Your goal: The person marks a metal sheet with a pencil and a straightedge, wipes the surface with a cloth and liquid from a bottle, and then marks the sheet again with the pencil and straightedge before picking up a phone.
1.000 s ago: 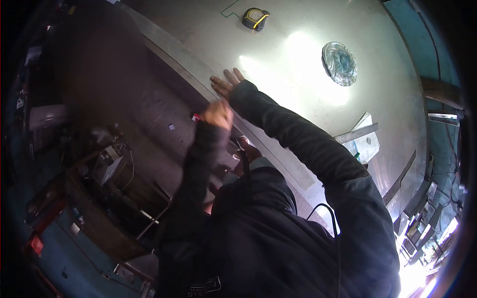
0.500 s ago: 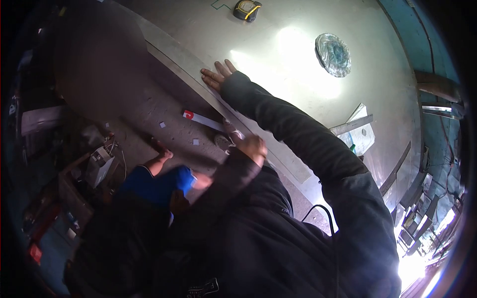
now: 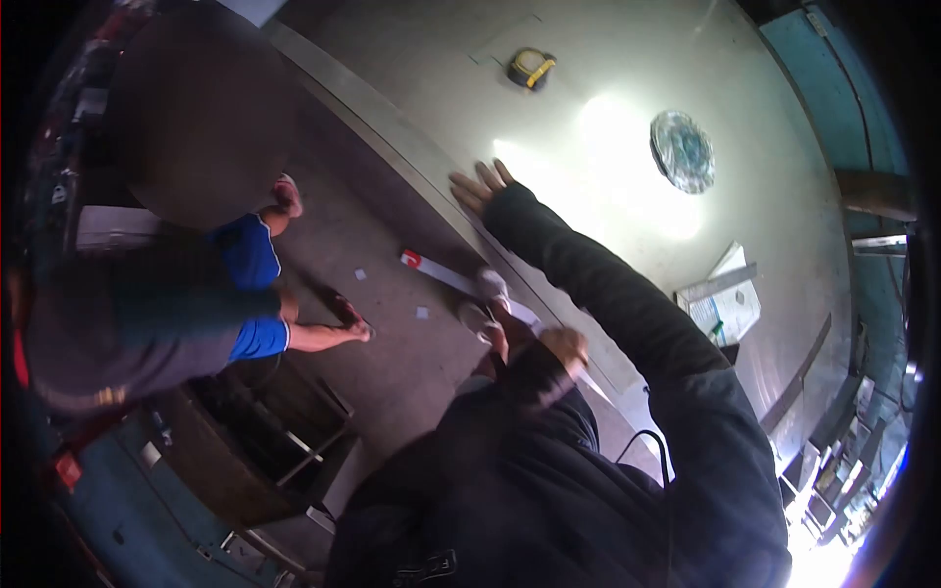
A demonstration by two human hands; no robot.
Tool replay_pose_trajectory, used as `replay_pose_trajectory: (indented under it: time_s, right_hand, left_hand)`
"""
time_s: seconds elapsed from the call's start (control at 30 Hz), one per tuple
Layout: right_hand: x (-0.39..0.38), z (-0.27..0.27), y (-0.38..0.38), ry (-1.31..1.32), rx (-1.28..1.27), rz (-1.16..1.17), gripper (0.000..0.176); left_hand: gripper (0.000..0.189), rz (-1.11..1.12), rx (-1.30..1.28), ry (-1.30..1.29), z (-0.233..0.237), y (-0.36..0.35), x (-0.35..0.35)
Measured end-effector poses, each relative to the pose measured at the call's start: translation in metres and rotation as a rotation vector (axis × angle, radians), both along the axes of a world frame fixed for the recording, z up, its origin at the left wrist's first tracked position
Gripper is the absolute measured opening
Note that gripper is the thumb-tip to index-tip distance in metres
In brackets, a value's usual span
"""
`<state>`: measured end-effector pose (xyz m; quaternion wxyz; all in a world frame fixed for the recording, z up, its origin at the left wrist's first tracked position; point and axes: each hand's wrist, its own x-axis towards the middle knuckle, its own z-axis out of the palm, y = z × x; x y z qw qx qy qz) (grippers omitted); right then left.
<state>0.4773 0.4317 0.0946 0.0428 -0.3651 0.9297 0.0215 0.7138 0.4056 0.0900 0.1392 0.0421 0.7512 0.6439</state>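
My right hand (image 3: 480, 186) lies flat with spread fingers at the near edge of a large grey metal sheet (image 3: 421, 78). A narrow metal strip (image 3: 392, 142) runs along this edge, beside the fingertips. Closer to my body, my left hand (image 3: 566, 350) is curled at the same edge, slightly blurred. Whatever its fingers may hold is hidden. A black and yellow tape measure (image 3: 530, 69) rests on the sheet beyond my right hand. Farther right is a round, shiny, plastic-looking disc (image 3: 682, 152).
Papers (image 3: 730, 309) lie on the sheet's right side, under a flat metal bar (image 3: 720, 282). Another person in blue shorts (image 3: 250, 253) stands on the floor at left. A long white piece with a red end (image 3: 441, 271) is below the table edge. Metal scraps (image 3: 843, 470) crowd the far right.
My view has shifted, so the sheet and its objects appear lower and farther right. The other person has moved away to the left. My right hand keeps its flat pose at the edge.
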Motion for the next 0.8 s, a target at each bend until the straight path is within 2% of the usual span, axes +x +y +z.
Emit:
replay_pose_trajectory:
  time_s: [0.03, 0.1, 0.2, 0.23, 0.27, 0.3, 0.33, 0.37, 0.4, 0.47, 0.5, 0.53, 0.6, 0.63, 0.73, 0.8]
  right_hand:
    - [0.001, 0.003, 0.000, -0.030, -0.003, -0.014, 0.056]
    - [0.000, 0.008, -0.001, -0.019, -0.017, -0.018, 0.056]
    - [0.002, 0.020, -0.001, -0.132, 0.030, -0.031, 0.059]
    - [0.003, 0.028, -0.001, -0.171, 0.050, -0.029, 0.060]
    - [0.000, 0.033, -0.001, -0.235, 0.069, -0.025, 0.065]
    - [0.000, 0.014, 0.002, -0.153, 0.050, 0.003, 0.074]
    - [0.000, 0.025, -0.001, -0.244, 0.032, -0.023, 0.078]
    - [0.000, 0.036, -0.005, -0.339, 0.015, -0.043, 0.084]
    - [0.006, 0.037, -0.008, -0.323, 0.017, -0.030, 0.084]
    - [0.021, 0.034, -0.015, -0.276, -0.249, -0.328, 0.102]
    - [0.025, 0.035, -0.021, -0.268, -0.252, -0.323, 0.102]
    - [0.029, 0.035, -0.028, -0.224, -0.259, -0.424, 0.101]
    - [0.036, 0.030, -0.038, -0.136, -0.273, -0.593, 0.100]
    - [0.036, 0.027, -0.041, -0.133, -0.271, -0.601, 0.100]
    - [0.038, 0.022, -0.045, -0.323, -0.362, -0.789, 0.099]
    - [0.039, 0.025, -0.049, -0.326, -0.369, -0.829, 0.095]
  left_hand:
    - [0.033, -0.128, 0.314, -0.091, -0.004, -0.001, 0.015]
    - [0.024, -0.736, -0.585, 0.504, 0.036, -0.011, -0.017]
    - [0.011, -0.431, -0.171, 0.555, 0.033, -0.055, -0.061]
    - [0.011, -0.359, -0.158, 0.422, 0.040, -0.079, -0.074]
    - [0.015, -0.267, -0.173, 0.431, 0.043, -0.106, -0.084]
    - [0.018, 0.035, -0.109, 0.054, 0.052, -0.151, -0.094]
    - [0.023, 0.145, -0.168, -0.021, 0.055, -0.181, -0.095]
    - [0.026, 0.292, -0.108, -0.129, 0.048, -0.209, -0.092]
    - [0.028, 0.377, -0.191, -0.126, 0.051, -0.235, -0.087]
    - [0.029, 0.606, -0.191, -0.181, 0.041, -0.276, -0.066]
    - [0.030, 0.686, -0.183, -0.236, 0.033, -0.294, -0.054]
    - [0.031, 0.762, -0.174, -0.294, 0.026, -0.307, -0.042]
    - [0.031, 0.757, -0.195, -0.310, 0.017, -0.322, -0.025]
    - [0.032, 0.750, -0.217, -0.330, 0.010, -0.328, -0.020]
    - [0.033, 0.675, -0.256, -0.357, -0.023, -0.345, -0.022]
    - [0.033, 0.627, -0.227, -0.366, -0.038, -0.354, -0.038]
